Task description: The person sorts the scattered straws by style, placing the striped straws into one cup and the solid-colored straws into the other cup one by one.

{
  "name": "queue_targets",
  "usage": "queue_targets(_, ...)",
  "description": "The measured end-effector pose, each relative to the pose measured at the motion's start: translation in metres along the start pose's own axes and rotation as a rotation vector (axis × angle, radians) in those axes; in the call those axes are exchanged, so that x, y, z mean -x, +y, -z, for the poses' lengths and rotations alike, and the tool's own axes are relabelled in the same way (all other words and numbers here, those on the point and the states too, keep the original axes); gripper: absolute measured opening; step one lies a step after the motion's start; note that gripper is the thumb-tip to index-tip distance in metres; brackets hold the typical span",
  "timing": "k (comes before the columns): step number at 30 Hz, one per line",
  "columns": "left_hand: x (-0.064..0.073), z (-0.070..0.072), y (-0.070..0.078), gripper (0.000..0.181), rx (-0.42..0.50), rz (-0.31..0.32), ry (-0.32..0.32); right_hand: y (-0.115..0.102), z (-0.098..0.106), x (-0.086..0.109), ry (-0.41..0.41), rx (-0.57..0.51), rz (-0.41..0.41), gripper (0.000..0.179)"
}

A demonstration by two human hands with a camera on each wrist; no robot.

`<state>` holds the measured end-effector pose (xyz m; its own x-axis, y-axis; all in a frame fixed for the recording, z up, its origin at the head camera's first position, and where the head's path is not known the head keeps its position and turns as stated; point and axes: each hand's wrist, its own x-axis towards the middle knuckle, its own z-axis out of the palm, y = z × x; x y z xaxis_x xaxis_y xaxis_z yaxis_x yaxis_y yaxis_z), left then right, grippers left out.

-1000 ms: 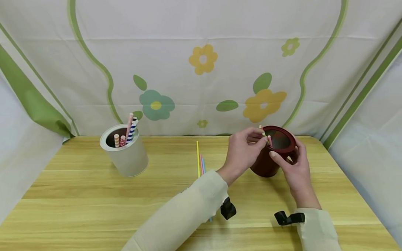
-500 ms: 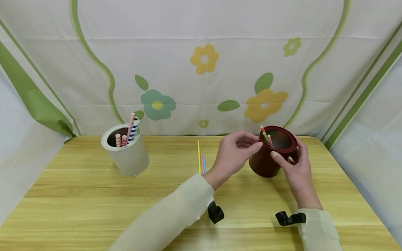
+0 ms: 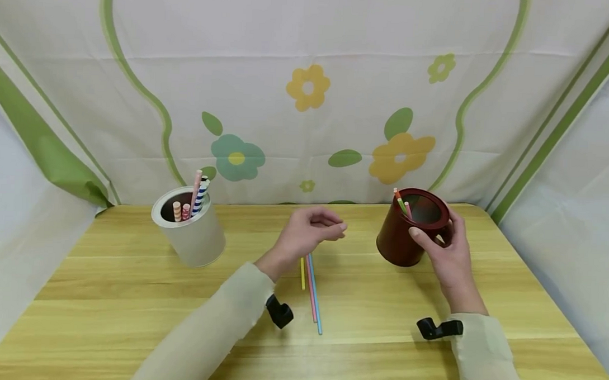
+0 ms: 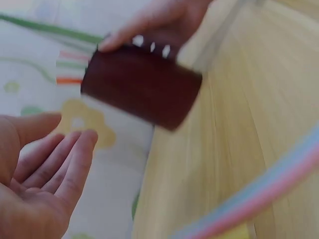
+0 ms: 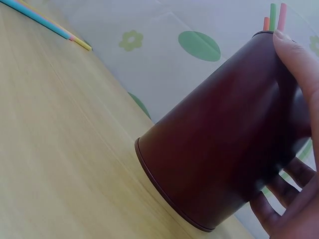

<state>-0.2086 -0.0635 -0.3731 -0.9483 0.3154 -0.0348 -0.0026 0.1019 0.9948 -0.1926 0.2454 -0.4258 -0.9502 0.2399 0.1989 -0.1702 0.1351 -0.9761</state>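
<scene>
My right hand point(image 3: 450, 259) grips a dark red can point(image 3: 399, 241) at the right, thumb near the rim and fingers round its far side. An orange-red straw point(image 3: 397, 194), a green straw point(image 5: 272, 16) and a pink straw point(image 5: 282, 17) poke out of its mouth. Nothing is in my left hand point(image 3: 305, 235), whose fingers are loosely bent above several loose straws. Of these, a blue straw point(image 3: 316, 302), a pink straw point(image 3: 312, 295) and a yellow straw point(image 3: 303, 275) show on the table below it, their far ends hidden by the hand.
At the left stands a whitish can point(image 3: 198, 245) with striped straws point(image 3: 200, 200) and other patterned ones leaning in it. A flowered cloth point(image 3: 286, 128) hangs behind the wooden table point(image 3: 104, 311).
My left hand has let go of a green straw in the dark red can and moved left, over the loose straws. My right hand has kept its grip on the can.
</scene>
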Motion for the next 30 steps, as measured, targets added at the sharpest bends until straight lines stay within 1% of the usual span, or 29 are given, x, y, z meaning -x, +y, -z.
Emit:
queue_targets(2, 0.002, 0.011, -0.009, 0.016, -0.014, 0.005, -0.003, 0.000, 0.000, 0.000, 0.000, -0.005, -0.004, 0.078)
queue_targets(4, 0.004, 0.022, -0.019, 0.015, -0.035, 0.014, 0.013, 0.000, 0.000, 0.000, -0.001, -0.011, -0.009, 0.079)
queue_targets(6, 0.006, 0.031, -0.028, 0.014, -0.059, 0.037, 0.053, 0.001, 0.000, 0.000, -0.002, -0.010, -0.013, 0.079)
queue_targets(8, 0.007, 0.039, -0.036, 0.012, -0.095, 0.067, 0.106, 0.000, 0.000, 0.000, -0.004, -0.004, -0.013, 0.080)
queue_targets(10, 0.008, 0.045, -0.042, 0.012, -0.131, 0.100, 0.159, 0.000, 0.000, -0.001, -0.003, 0.000, -0.011, 0.080)
queue_targets(12, 0.008, 0.049, -0.047, 0.012, -0.172, 0.120, 0.208, 0.000, 0.000, -0.001, -0.005, 0.002, -0.010, 0.080)
queue_targets(17, 0.006, 0.051, -0.060, 0.012, -0.201, 0.143, 0.292, -0.001, 0.001, 0.000, -0.011, 0.009, -0.014, 0.080)
queue_targets(21, 0.002, 0.049, -0.066, 0.013, -0.191, 0.173, 0.334, -0.001, 0.001, 0.001, -0.014, 0.006, -0.010, 0.080)
queue_targets(27, -0.004, 0.042, -0.064, 0.015, -0.205, 0.181, 0.385, -0.001, 0.000, 0.000, -0.002, 0.007, -0.005, 0.079)
queue_targets(30, -0.006, 0.039, -0.063, 0.015, -0.211, 0.210, 0.422, -0.001, 0.000, 0.000, -0.002, 0.006, -0.012, 0.079)
